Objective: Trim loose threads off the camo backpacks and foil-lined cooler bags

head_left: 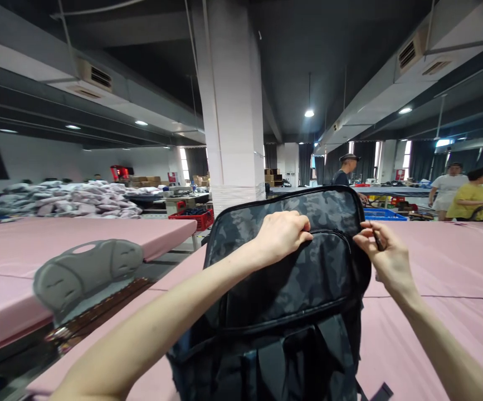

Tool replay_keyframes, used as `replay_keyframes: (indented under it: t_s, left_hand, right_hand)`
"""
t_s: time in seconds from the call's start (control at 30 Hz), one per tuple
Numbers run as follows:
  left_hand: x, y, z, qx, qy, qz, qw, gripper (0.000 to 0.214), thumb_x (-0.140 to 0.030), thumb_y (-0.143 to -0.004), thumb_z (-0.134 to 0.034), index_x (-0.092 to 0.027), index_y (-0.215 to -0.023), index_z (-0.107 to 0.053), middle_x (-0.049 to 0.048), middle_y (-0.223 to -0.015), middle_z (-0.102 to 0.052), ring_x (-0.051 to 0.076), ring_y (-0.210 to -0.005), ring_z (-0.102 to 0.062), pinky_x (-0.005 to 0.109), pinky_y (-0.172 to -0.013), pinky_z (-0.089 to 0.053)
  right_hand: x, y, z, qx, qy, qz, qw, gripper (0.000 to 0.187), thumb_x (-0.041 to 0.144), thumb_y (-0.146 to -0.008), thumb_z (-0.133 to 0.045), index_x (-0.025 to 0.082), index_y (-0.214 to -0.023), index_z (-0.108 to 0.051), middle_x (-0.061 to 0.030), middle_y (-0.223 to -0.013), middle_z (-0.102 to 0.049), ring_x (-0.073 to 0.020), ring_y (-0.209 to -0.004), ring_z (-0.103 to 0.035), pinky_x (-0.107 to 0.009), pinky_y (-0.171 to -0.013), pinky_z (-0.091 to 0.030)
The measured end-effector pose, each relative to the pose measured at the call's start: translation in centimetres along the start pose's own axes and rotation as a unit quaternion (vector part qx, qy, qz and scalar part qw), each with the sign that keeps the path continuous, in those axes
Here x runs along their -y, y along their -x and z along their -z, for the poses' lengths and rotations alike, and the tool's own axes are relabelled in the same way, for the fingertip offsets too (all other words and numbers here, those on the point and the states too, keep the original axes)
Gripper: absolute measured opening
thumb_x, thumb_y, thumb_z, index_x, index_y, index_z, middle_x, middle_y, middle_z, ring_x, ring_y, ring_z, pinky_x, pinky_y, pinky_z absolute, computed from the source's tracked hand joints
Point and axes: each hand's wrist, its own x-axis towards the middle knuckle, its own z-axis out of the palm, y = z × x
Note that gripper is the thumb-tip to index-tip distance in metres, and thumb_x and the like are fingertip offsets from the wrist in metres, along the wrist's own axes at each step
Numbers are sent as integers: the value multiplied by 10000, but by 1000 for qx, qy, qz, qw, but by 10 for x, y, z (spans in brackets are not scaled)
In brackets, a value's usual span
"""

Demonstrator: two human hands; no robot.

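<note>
A dark grey-black camouflage backpack (291,267) stands upright before me, its top panel raised and a zipped pocket facing me. Across the panel reaches my left hand (285,236), closed with its fingertips at the upper edge of the pocket, beside the zipper (328,231). What exactly those fingers pinch is hidden. At the panel's right rim is my right hand (387,256), with thumb and forefinger closed close to the edge. A slim dark tool (377,238) sticks out between its fingers; its kind cannot be made out. Black straps hang on the lower part of the backpack.
Pink-covered tables (445,262) lie under the backpack and to the left. A grey padded chair back (88,273) stands in the gap between them. Behind are a white pillar (235,111), a red crate (199,219), a blue crate (381,214), heaped bundles (78,197) and several people.
</note>
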Motion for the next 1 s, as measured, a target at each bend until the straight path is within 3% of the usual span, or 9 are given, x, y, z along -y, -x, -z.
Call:
replay_keyframes:
  t_s: [0.13, 0.2, 0.3, 0.37, 0.47, 0.6, 0.7, 0.8, 1.0]
  left_hand:
    - [0, 3, 7, 29, 0, -23, 999, 173, -363, -790, -594, -210, -770, -672, 46, -819, -644, 200, -796, -581, 308, -735, -406]
    - [0, 6, 10, 4, -19, -46, 999, 166, -365, -759, -637, -227, -844, -676, 58, -1006, -631, 246, -981, -543, 385, -854, -383]
    - [4, 11, 8, -10, 11, -14, 1000, 611, -423, -658, -721, -252, -1209, -521, 104, -1335, -444, 321, -1199, -403, 465, -941, -344]
    - [10, 15, 1, 90, 101, 17, 991, 822, -496, -623, -717, -208, -1322, -395, 132, -1341, -440, 312, -1177, -445, 421, -932, -384]
    - [21, 18, -12, 222, 235, 33, 946, 780, -538, -636, -676, -155, -1276, -447, 115, -1250, -534, 262, -1089, -534, 333, -911, -422]
    - [23, 16, -13, 182, 279, -17, 943, 664, -435, -672, -680, -179, -1247, -469, 80, -1236, -540, 228, -1121, -508, 305, -948, -397]
    - [9, 22, -5, 124, 198, 7, 972, 723, -461, -631, -716, -169, -1241, -462, 107, -1257, -493, 250, -1145, -470, 338, -940, -405]
    - [-12, 42, -1, 53, 84, 30, 995, 513, -432, -709, -669, -200, -1143, -527, 91, -1208, -500, 243, -1097, -485, 343, -862, -443]
    - [-20, 65, -11, 79, 82, 34, 993, 299, -412, -761, -627, -234, -999, -588, 11, -921, -607, 184, -844, -570, 265, -681, -432]
  right_hand:
    - [6, 18, -19, 75, 91, 80, 990, 265, 429, -719, -648, 232, -893, -618, -35, -858, -646, -205, -781, -611, -319, -706, -478]
    - [10, 23, -25, 108, 74, 84, 988, 201, 406, -770, -591, 221, -846, -616, -33, -842, -652, -192, -757, -611, -300, -682, -477]
    - [12, 30, -26, 117, 33, 74, 990, 185, 380, -788, -567, 210, -836, -623, -21, -809, -649, -170, -723, -605, -267, -651, -473]
    - [10, 37, -22, 115, 15, 67, 991, 175, 364, -786, -573, 209, -838, -635, -19, -812, -649, -164, -734, -606, -258, -664, -474]
    - [3, 49, -12, 99, -4, 53, 994, 153, 348, -769, -597, 212, -818, -649, -23, -821, -653, -164, -740, -607, -258, -665, -478]
    - [-4, 56, -3, 84, -29, 56, 995, 94, 307, -753, -623, 221, -780, -649, -17, -805, -649, -143, -677, -591, -239, -587, -462]
    - [-3, 54, -3, 72, -49, 83, 993, 35, 258, -752, -630, 226, -761, -641, -8, -809, -645, -130, -673, -587, -225, -574, -456]
    - [-1, 54, -6, 60, -55, 107, 991, 22, 211, -754, -628, 231, -761, -636, 4, -799, -643, -119, -671, -590, -211, -571, -457]
    - [1, 59, -8, 80, -57, 149, 984, 73, 165, -768, -618, 238, -775, -620, 9, -802, -630, -115, -705, -596, -201, -590, -463]
